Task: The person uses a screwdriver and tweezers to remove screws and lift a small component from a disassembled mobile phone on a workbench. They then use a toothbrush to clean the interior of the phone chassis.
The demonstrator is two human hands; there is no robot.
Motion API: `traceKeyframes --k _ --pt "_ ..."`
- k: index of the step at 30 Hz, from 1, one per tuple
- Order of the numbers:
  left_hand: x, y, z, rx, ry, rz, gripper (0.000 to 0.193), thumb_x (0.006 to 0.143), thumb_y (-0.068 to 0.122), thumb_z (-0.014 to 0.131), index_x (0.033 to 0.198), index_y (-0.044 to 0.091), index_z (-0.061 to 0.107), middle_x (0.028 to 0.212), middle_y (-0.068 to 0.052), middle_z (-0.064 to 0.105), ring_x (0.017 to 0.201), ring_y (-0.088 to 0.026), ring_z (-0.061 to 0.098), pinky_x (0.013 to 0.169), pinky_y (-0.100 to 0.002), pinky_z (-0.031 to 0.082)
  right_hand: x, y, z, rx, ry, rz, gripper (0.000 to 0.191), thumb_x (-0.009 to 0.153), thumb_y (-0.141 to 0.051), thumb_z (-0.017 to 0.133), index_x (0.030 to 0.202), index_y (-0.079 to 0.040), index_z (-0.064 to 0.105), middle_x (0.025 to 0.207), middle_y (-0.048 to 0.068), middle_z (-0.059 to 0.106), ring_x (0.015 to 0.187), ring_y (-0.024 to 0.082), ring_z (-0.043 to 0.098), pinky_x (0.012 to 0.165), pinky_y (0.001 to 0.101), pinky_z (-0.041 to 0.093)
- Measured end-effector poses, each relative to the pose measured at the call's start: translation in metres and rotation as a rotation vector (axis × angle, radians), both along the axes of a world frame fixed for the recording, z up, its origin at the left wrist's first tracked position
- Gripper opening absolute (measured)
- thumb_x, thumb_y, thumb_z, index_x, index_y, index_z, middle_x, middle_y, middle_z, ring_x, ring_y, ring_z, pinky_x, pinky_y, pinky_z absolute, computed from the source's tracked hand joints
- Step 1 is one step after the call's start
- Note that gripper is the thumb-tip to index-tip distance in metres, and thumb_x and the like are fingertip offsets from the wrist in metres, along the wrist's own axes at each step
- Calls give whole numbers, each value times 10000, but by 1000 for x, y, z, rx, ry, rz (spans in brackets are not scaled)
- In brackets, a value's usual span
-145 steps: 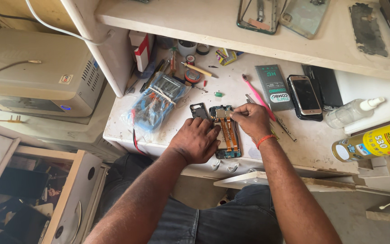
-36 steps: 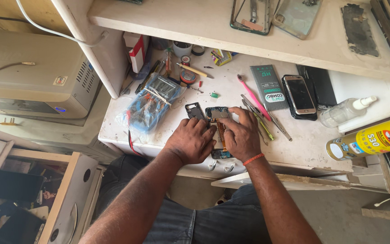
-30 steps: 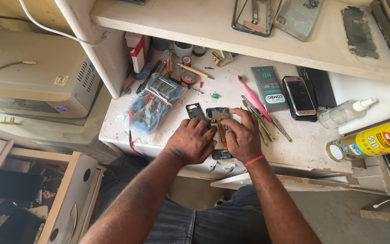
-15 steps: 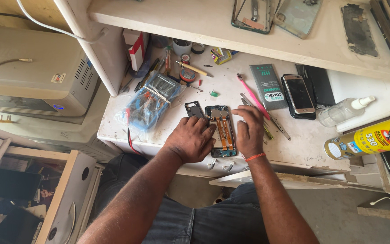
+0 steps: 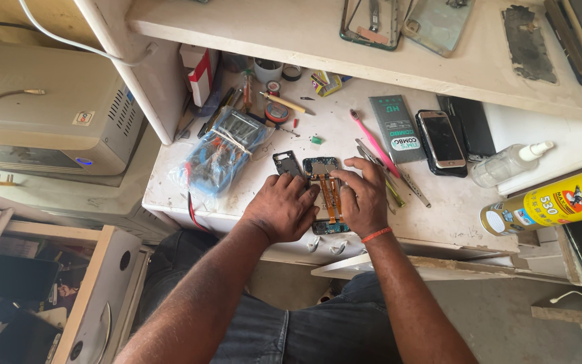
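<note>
An opened phone (image 5: 325,191) lies back-up on the white worktop (image 5: 453,195), its orange flex cables showing. My left hand (image 5: 281,207) grips its left side, fingertips on the edge. My right hand (image 5: 363,199), with an orange band at the wrist, presses on the right side, fingers spread along that edge. A small black cover part (image 5: 285,163) lies just above my left hand.
Tweezers (image 5: 370,156) and a pink pry tool (image 5: 373,141) lie right of the phone. A bagged multimeter (image 5: 227,145) sits left. A flat battery pack (image 5: 397,127), a black phone (image 5: 442,139), a clear squeeze bottle (image 5: 510,164) and a yellow can (image 5: 550,202) are right. Phone frames (image 5: 370,20) rest on the shelf.
My hands, close together over the phone a second ago, have parted. The right hand slid to the phone's right edge and the orange cables are uncovered.
</note>
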State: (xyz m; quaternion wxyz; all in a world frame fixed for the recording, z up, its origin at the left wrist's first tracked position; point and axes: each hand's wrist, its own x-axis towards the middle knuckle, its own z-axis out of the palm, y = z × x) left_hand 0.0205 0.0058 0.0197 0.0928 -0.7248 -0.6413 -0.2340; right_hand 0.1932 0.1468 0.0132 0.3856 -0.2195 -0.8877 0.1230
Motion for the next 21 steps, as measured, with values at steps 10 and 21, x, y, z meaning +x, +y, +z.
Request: traceKeyframes --k 10,21 --pt "0 1 -1 -15 -7 -7 432 916 386 628 1196 65 703 1034 -119 649 956 -304 603 825 -454 462 4 16 -14 -155 209 -66 274 850 -2 543 986 -78 768 1191 120 637 1165 284 587 1020 390 514" --pt "0 0 1 -41 -13 -13 440 922 385 613 1204 60 704 1038 -122 655 946 -302 600 833 -453 459 40 42 17 7 20 -121 203 845 -38 681 1013 -104 773 1163 65 650 1140 266 607 1036 395 481"
